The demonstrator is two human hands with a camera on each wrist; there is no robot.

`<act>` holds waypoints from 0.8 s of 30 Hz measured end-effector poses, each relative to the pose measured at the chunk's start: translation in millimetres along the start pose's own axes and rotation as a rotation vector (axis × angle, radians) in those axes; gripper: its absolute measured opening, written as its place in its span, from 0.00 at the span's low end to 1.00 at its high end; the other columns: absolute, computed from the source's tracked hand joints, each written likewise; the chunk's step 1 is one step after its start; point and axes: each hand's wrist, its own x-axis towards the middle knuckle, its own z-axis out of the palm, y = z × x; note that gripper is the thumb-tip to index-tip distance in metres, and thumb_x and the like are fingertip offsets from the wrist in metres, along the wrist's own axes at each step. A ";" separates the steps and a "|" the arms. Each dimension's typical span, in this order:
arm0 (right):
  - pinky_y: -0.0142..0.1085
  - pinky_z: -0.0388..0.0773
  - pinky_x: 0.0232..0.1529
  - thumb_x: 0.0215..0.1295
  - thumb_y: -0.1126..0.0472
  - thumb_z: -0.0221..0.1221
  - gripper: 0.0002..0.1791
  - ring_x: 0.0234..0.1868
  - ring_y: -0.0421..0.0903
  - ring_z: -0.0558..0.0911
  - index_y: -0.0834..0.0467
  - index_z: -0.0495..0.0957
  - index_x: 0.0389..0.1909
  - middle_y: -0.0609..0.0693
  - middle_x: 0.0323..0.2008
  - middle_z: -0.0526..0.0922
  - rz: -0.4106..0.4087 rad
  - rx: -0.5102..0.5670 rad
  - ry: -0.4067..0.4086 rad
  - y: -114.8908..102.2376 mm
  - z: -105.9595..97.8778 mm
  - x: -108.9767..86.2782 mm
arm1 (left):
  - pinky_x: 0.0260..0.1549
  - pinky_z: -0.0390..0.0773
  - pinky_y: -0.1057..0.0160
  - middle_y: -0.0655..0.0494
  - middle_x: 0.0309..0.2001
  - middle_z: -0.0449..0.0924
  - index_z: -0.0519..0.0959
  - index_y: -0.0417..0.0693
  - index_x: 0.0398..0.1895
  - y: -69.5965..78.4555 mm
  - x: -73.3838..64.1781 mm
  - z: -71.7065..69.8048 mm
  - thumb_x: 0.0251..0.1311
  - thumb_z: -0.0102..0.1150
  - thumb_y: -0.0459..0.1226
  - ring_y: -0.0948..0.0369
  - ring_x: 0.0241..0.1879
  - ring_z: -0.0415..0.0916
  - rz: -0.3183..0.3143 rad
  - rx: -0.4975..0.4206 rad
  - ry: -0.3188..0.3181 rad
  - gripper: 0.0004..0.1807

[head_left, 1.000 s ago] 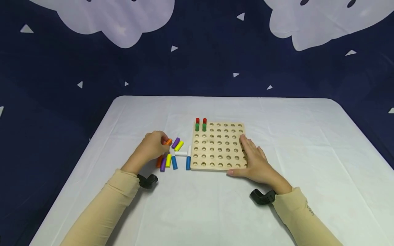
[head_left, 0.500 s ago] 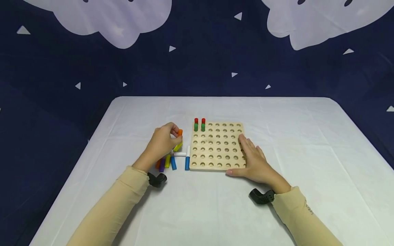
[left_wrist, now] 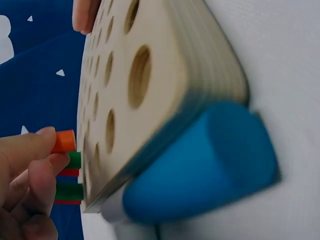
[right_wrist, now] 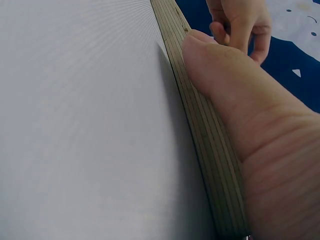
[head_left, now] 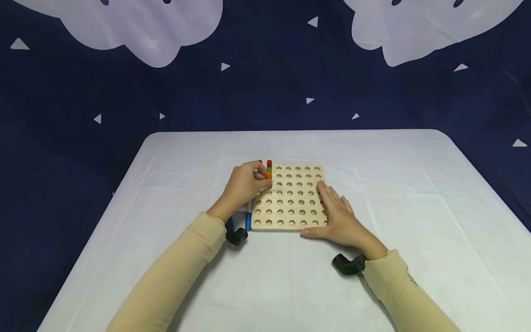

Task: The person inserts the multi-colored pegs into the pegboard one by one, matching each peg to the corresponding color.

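Note:
My left hand point(head_left: 249, 182) pinches an orange peg point(left_wrist: 65, 141) between thumb and fingertips. It holds the peg over the far left part of the wooden pegboard point(head_left: 290, 203), just in front of a green peg point(left_wrist: 69, 191) standing in the board. Behind the green ones, red pegs point(head_left: 269, 163) stand in the back row, one partly covered by the left hand. My right hand point(head_left: 344, 219) rests at the board's near right corner. Its fingers lie extended along the right side, and the thumb point(right_wrist: 215, 65) presses against the front edge.
A blue peg point(head_left: 248, 221) lies on the white tablecloth point(head_left: 282, 276) along the board's left side, with a white one behind it. Another blue peg point(head_left: 230, 223) shows beside the left wrist; the left arm hides the other loose pegs. A dark blue backdrop point(head_left: 265, 83) hangs behind.
The left hand has picked up the orange peg from the loose pegs and carried it right, over the board by the green pegs. The right hand stays at the board's corner.

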 end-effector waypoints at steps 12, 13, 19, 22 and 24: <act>0.60 0.29 0.75 0.40 0.29 0.72 0.77 0.80 0.58 0.38 0.52 0.32 0.80 0.51 0.81 0.36 0.000 0.008 -0.003 -1.4 -0.8 0.3 | 0.35 0.80 0.63 0.54 0.34 0.86 0.80 0.46 0.40 -1.8 3.3 6.9 0.58 0.70 0.37 0.60 0.34 0.82 0.020 0.113 0.040 0.10; 0.60 0.29 0.75 0.40 0.29 0.72 0.77 0.80 0.58 0.38 0.52 0.32 0.80 0.51 0.81 0.36 -0.001 0.007 -0.003 -1.9 -0.8 0.5 | 0.35 0.79 0.63 0.54 0.34 0.86 0.80 0.46 0.40 -2.3 3.0 6.8 0.58 0.70 0.37 0.60 0.34 0.81 0.017 0.119 0.038 0.10; 0.60 0.29 0.75 0.40 0.29 0.72 0.77 0.80 0.58 0.38 0.53 0.32 0.80 0.51 0.81 0.36 -0.001 0.005 -0.008 -2.8 -0.6 1.0 | 0.37 0.79 0.62 0.53 0.35 0.85 0.80 0.45 0.41 -3.0 2.3 9.1 0.56 0.72 0.37 0.59 0.36 0.80 0.006 0.134 0.033 0.13; 0.60 0.30 0.75 0.40 0.29 0.72 0.77 0.80 0.59 0.38 0.53 0.31 0.80 0.52 0.81 0.36 0.005 -0.004 -0.010 -2.4 -1.3 0.6 | 0.40 0.81 0.61 0.52 0.36 0.85 0.79 0.44 0.42 -1.8 1.2 10.2 0.55 0.72 0.36 0.58 0.38 0.81 -0.001 0.124 0.032 0.14; 0.60 0.30 0.75 0.40 0.29 0.72 0.77 0.80 0.59 0.38 0.53 0.31 0.79 0.52 0.81 0.35 0.009 -0.009 -0.010 -2.2 -1.6 0.0 | 0.42 0.81 0.60 0.52 0.38 0.85 0.79 0.44 0.44 -1.5 -1.4 8.8 0.56 0.72 0.36 0.57 0.41 0.82 -0.010 0.108 0.027 0.15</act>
